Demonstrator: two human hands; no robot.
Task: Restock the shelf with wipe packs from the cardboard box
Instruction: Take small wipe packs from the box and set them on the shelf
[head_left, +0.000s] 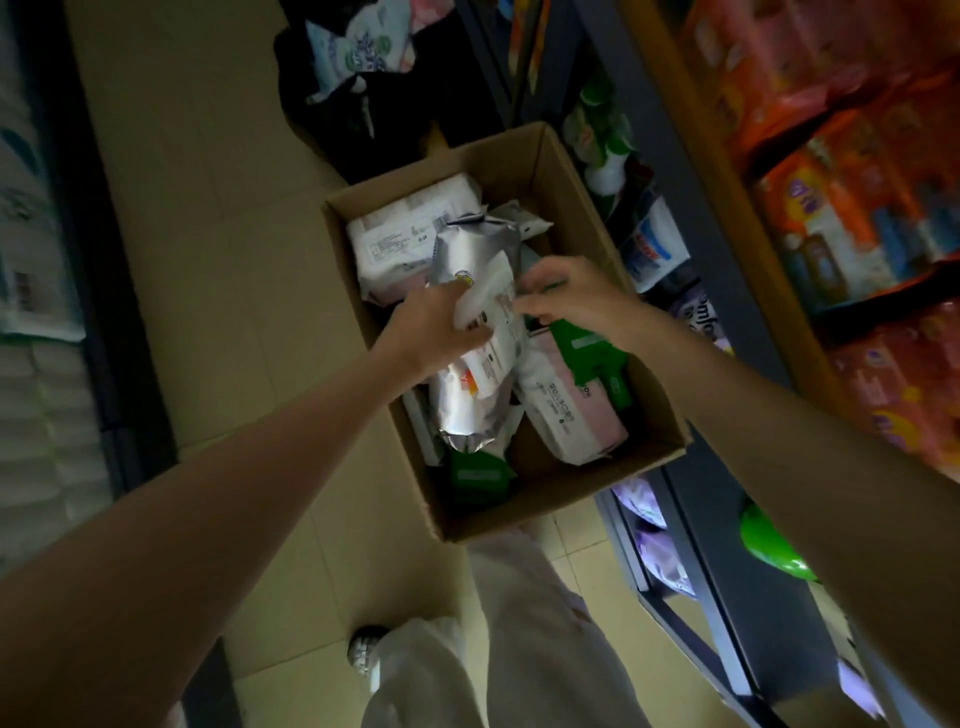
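An open cardboard box (566, 171) stands on the tiled floor and holds several wipe packs. My left hand (436, 332) grips a silver wipe pack (475, 249) that stands on end in the middle of the box. My right hand (571, 296) is just to its right, fingers curled at the pack's edge and over a green pack (587, 353); I cannot tell if it grips anything. A white pack (400, 228) lies at the box's far left and a pink-white pack (571, 410) at the near right. The shelf (727, 270) runs along the right.
Orange packages (841, 197) fill the upper right shelf. Purple and green items (769, 545) sit on lower shelves. A dark bag with printed packs (358, 57) lies beyond the box. White rolls (31, 260) line the left. My legs (519, 649) stand just before the box.
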